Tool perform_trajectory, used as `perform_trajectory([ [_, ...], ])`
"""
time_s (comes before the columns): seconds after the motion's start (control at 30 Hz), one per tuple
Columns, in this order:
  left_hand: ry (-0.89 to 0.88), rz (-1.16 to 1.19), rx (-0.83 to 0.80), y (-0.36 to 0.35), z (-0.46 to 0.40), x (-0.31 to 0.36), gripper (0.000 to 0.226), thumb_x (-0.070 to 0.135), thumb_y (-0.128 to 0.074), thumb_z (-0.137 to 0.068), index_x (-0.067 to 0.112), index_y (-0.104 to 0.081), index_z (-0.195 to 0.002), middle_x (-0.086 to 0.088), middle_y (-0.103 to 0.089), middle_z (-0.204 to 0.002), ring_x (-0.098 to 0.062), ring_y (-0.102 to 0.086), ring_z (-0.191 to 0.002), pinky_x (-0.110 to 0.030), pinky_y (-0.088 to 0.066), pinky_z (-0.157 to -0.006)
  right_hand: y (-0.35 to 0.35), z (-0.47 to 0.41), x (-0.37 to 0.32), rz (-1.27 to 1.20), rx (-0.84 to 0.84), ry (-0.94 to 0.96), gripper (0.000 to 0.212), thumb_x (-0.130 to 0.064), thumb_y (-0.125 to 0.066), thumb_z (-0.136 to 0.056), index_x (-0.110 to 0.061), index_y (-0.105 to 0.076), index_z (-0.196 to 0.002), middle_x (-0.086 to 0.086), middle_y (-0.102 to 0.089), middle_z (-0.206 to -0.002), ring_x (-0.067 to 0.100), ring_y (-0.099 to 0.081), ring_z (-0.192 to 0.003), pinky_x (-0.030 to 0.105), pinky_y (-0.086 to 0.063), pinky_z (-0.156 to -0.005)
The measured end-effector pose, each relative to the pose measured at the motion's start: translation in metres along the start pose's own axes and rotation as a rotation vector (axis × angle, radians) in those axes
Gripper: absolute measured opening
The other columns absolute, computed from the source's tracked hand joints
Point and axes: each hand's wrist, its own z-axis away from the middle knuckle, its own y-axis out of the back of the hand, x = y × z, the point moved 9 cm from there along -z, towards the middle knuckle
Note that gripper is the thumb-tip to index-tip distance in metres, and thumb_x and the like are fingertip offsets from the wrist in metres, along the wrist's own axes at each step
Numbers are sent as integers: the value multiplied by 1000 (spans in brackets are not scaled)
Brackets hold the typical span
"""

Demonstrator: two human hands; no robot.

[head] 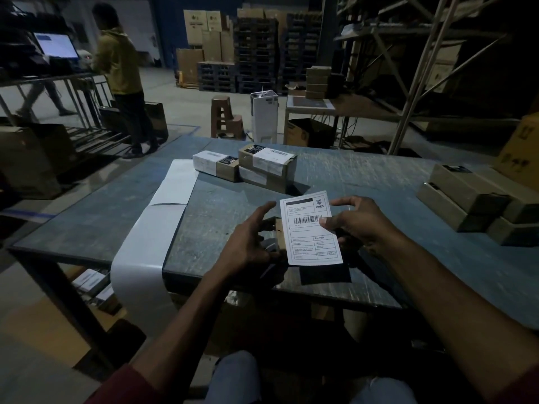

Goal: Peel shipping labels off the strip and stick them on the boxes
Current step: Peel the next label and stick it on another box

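While the right hand [354,225] pinches a peeled shipping label [310,227] by its edge, thumb on the barcode, the left hand [250,240] grips a small brown box [280,234] just under the label. Left of the label, the white strip [154,231] drapes over the surface [364,185] edge; beyond the label sit labelled boxes [262,167].

- White label [311,228] with black barcode stripes and ruled boxes.
- Blank white strip [163,217] at nine o'clock.
- Scuffed grey-blue surface [364,182].
- Brown cardboard boxes [267,167] at twelve o'clock.
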Motion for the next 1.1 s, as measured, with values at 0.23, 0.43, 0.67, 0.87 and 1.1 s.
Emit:
perform_trajectory([
  [0.23,-53,-53,12,-1,0,5,109,22,-94,-74,44,-27,-157,-1,-59,-150,-10,-56,-135,-45,-50,-112,-1,3,-1,16,12,-3,53,4,-83,-82,-12,-57,-126,19,-78,-94,25,-74,-60,31,-57,-48],
  [0.43,-83,-57,23,0,-2,6,104,20,-94,-73,43,-33,-155,1,-63,-145,-5,-58,-132,-35,-54,-105,-2,6,-1,29,23,3,54,3,-82,-83,-13,-57,-127,18,-77,-97,26,-75,-66,30,-55,-48],
  [0.67,-116,-58,20,-1,-1,7,97,16,-93,-73,40,-40,-151,6,-66,-139,-5,-60,-128,-24,-54,-96,-2,6,-1,32,33,1,55,2,-83,-82,-13,-57,-127,18,-77,-98,32,-76,-76,35,-58,-54],
  [0.87,-121,-62,21,-1,0,8,85,16,-92,-74,36,-50,-145,6,-67,-136,-2,-61,-122,-2,-46,-85,-2,7,-1,52,42,-2,54,2,-84,-81,-13,-57,-126,16,-77,-95,24,-72,-65,30,-55,-48],
  [1.1,-119,-109,21,-1,-1,10,76,19,-90,-77,34,-55,-142,6,-66,-140,-9,-60,-128,-27,-52,-98,-2,8,-2,71,52,4,55,3,-83,-82,-14,-56,-127,16,-76,-96,25,-75,-70,29,-56,-47],
])
